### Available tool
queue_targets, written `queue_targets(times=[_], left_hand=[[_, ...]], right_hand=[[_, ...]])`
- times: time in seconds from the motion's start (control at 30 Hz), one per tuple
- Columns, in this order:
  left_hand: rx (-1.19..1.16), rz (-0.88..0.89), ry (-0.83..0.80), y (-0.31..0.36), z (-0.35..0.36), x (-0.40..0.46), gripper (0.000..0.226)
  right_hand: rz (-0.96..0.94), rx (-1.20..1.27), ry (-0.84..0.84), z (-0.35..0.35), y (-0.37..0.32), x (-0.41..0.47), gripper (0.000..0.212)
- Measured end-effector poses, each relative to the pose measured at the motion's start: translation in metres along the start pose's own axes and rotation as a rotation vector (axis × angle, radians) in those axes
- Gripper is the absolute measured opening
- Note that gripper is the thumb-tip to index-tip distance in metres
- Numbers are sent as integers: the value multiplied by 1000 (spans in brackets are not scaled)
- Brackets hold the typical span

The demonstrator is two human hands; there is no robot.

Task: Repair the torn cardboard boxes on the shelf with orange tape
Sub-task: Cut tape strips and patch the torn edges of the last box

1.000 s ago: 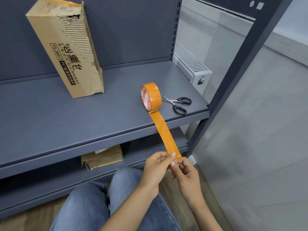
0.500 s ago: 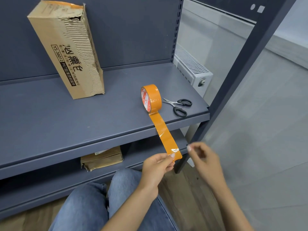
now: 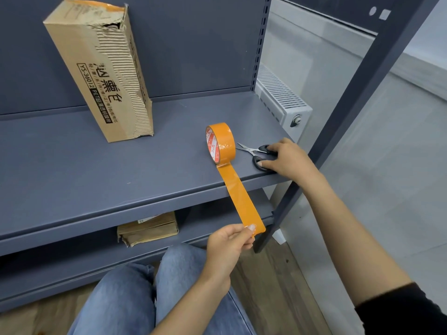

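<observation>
An orange tape roll stands on edge on the grey shelf. A strip of tape runs from it down over the shelf's front edge. My left hand pinches the strip's free end below the shelf. My right hand lies on the black handles of the scissors, right of the roll, fingers curled onto them. A tall torn cardboard box stands at the back left, its top corner ripped open and its outer layer peeled. A second torn box lies on the lower shelf.
A dark upright post of the shelf rises at the right, close to my right arm. A white radiator is behind the shelf's right end. My knees in jeans are below the lower shelf.
My right hand let go of the tape end and moved up and right onto the scissors. My left hand kept hold of the strip. The roll stayed in place.
</observation>
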State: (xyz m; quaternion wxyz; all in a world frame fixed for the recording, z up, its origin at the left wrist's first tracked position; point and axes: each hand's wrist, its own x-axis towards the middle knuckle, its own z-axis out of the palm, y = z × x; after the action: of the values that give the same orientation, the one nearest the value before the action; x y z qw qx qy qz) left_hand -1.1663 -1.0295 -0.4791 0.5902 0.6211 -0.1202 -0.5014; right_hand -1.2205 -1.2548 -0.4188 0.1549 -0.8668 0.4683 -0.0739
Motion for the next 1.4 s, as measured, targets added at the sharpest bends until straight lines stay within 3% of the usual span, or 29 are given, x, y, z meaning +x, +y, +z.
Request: queue_targets(times=[0.17, 0.23, 0.33, 0.47, 0.57, 0.67, 0.77, 1.03, 1.4], left_hand=[[-21, -28, 8, -3, 1, 0, 16], [-24, -36, 12, -4, 2, 0, 13], [-10, -39, 17, -6, 1, 1, 12], [-2, -34, 29, -9, 3, 2, 13], [-12, -29, 25, -8, 5, 1, 12], [-11, -17, 27, -8, 3, 0, 13], [-6, -6, 35, -8, 0, -1, 9], [24, -15, 23, -7, 0, 0, 6], [80, -30, -2, -2, -4, 0, 10]], right_hand=[[62, -32, 13, -11, 3, -13, 48], [61, 61, -15, -19, 8, -23, 40], [21, 276, -214, -32, 21, -37, 31], [-30, 244, -583, -44, 37, -47, 47], [-41, 223, -738, -42, 36, -49, 55], [-81, 243, -755, -31, 31, -46, 62], [-99, 256, -758, -22, 30, -41, 47], [-147, 247, -797, -17, 24, -30, 70], [-193, 293, -809, -18, 25, -22, 68]])
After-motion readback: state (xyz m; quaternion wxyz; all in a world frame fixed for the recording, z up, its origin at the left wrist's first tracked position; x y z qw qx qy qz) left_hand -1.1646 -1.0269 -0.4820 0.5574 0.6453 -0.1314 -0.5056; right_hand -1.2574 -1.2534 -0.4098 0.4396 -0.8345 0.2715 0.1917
